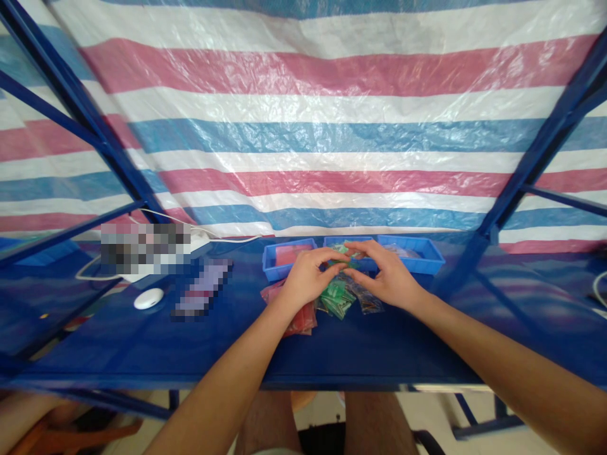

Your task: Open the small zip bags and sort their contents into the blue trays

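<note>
My left hand [308,276] reaches over the packets, its thumb and index finger curled around a small green packet [339,264]. Facing it from the other side, my right hand [391,278] has its thumb and fingers apart, with the fingertips close to that packet. Below the hands lies a heap of green packets [337,300]. Red packets [301,321] lie partly under my left wrist, and clear packets with dark contents [370,302] lie under my right hand. Finger contact is partly blurred.
Behind the hands stand a left blue bin [271,268] with red packets, a middle blue bin [327,241] with green ones, and a right blue bin [429,264]. A white round case [148,298] and a pixelated flat object [203,289] lie left. Blue posts [531,164] flank the table.
</note>
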`<state>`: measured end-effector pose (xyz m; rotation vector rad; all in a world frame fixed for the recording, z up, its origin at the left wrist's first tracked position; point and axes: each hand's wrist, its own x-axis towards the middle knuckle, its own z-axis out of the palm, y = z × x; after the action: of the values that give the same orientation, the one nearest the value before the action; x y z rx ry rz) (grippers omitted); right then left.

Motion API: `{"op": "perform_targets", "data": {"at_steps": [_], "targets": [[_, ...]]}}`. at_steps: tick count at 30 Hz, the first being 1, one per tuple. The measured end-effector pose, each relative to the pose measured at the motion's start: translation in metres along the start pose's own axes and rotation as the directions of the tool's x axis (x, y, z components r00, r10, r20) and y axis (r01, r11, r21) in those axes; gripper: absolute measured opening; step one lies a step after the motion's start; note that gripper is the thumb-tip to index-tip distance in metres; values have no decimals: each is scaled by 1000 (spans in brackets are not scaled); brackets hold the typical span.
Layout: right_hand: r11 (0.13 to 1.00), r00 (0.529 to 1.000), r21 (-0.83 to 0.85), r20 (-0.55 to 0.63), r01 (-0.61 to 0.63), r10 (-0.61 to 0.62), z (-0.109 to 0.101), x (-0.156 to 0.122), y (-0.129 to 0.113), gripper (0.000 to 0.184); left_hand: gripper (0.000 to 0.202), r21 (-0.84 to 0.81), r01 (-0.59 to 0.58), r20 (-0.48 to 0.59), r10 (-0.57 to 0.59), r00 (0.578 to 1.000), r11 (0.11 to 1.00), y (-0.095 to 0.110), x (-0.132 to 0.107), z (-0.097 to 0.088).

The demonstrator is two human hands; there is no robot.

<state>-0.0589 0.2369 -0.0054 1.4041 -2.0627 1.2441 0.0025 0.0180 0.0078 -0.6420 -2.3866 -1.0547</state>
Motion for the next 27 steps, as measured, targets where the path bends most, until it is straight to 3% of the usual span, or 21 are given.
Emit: {"op": "perform_targets", "data": {"at_steps": [4,9,12,27], "targets": [[945,984,276,25,-176,176,9,-2,4,43,22,-141,101,-3,-102,995,985,1,0,3],[763,928,533,158,-367,336,14,-2,13,40,25,-279,163,-8,-172,985,946,0,1,7],[719,913,571,160,-396,376,13,-1,14,39,29,-344,179,-10,-194,981,922,1,1,9],[675,891,622,85,-397,446,13,2,11,43,45,-527,249,5,-291,957,812,-9,-1,15]]}}
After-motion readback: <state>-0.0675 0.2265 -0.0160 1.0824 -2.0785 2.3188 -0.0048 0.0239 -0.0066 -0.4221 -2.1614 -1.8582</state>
